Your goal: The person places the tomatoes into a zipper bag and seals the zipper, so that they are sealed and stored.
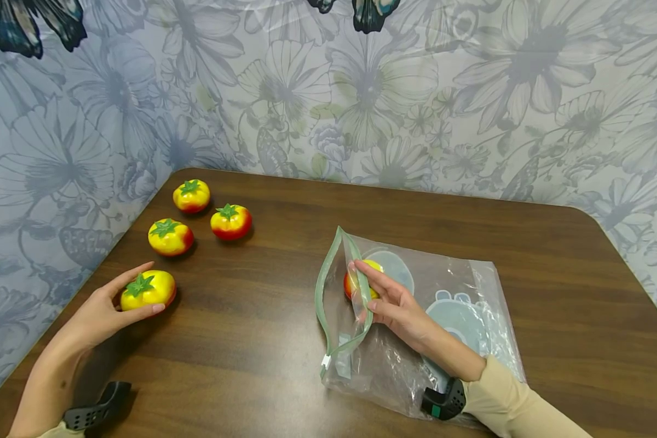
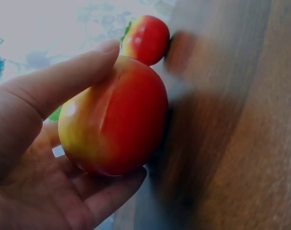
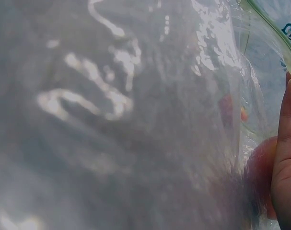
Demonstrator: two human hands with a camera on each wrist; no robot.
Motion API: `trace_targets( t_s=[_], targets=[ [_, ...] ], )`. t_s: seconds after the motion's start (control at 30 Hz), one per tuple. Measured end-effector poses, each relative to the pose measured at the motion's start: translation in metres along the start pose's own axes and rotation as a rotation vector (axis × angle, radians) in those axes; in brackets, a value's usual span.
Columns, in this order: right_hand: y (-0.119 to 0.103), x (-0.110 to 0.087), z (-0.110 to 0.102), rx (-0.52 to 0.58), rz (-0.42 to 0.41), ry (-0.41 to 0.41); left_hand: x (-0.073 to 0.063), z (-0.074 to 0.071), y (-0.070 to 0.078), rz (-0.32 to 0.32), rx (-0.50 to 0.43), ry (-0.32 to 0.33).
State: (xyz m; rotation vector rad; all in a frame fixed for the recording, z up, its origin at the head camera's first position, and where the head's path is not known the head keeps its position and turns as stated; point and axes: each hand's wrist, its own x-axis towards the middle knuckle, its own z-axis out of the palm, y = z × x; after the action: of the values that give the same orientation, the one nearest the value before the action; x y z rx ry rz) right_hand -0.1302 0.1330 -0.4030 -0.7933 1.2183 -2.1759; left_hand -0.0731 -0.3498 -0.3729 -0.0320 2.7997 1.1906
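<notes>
Clear plastic on the right: pinching the bag [image 1: 427, 277] by its green rim [image 1: 319, 298] with the right hand [image 1: 402, 311], one tomato [image 1: 351, 286] already inside; clasping a second tomato [image 1: 153, 291] in the left hand [image 1: 105, 310], not yet bagged; farther off, three tomatoes [image 1: 170, 239] untouched on the tabletop [image 1: 252, 316]

Clear plastic bag [image 1: 396, 362]: no readable text, label, brand or number; none elsewhere in any view.

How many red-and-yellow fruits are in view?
5: one fruit in the left hand, three fruits beyond it on the table, one inside the clear bag. The right hand could hide more.
</notes>
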Motion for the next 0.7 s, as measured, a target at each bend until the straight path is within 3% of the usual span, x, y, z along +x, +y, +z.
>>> trace_targets(
  t_s=[0.7],
  targets=[
    [0.000, 0.000, 0.000, 0.006, 0.003, 0.003, 0.002, 0.008, 0.021, 0.013, -0.017, 0.039]
  ],
)
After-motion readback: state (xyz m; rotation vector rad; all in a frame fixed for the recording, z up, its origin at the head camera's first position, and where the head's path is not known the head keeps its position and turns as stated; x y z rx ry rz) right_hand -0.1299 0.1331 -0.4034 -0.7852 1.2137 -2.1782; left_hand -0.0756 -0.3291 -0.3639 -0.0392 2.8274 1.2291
